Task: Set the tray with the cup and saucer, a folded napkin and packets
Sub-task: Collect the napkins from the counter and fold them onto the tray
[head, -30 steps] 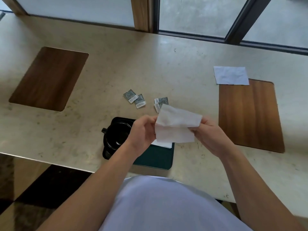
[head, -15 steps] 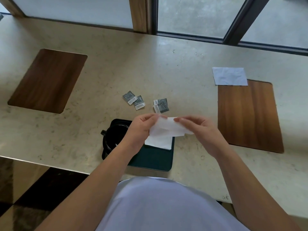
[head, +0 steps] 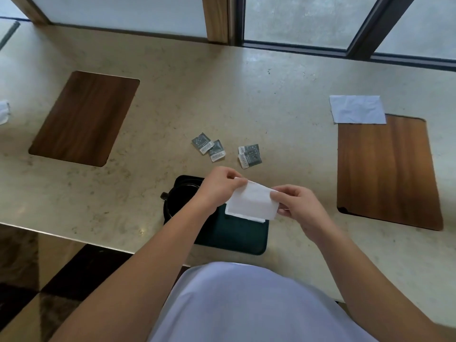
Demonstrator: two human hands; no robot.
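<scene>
A dark green tray (head: 237, 236) lies at the near edge of the stone counter. On its left part stands a black cup on a saucer (head: 176, 202), mostly hidden by my left forearm. Above the tray I hold a folded white napkin (head: 251, 202) between both hands. My left hand (head: 222, 186) pinches its upper left corner and my right hand (head: 293, 202) pinches its right edge. Several grey packets (head: 249, 155) lie on the counter just beyond the tray, in two small groups.
Two wooden mats are set in the counter, one at the far left (head: 85, 117) and one at the right (head: 386, 170). Another white napkin (head: 356, 109) lies flat by the right mat's far edge. Windows run along the back.
The napkin was held up with a flap raised; both hands have since folded it down and lowered it to just above the tray.
</scene>
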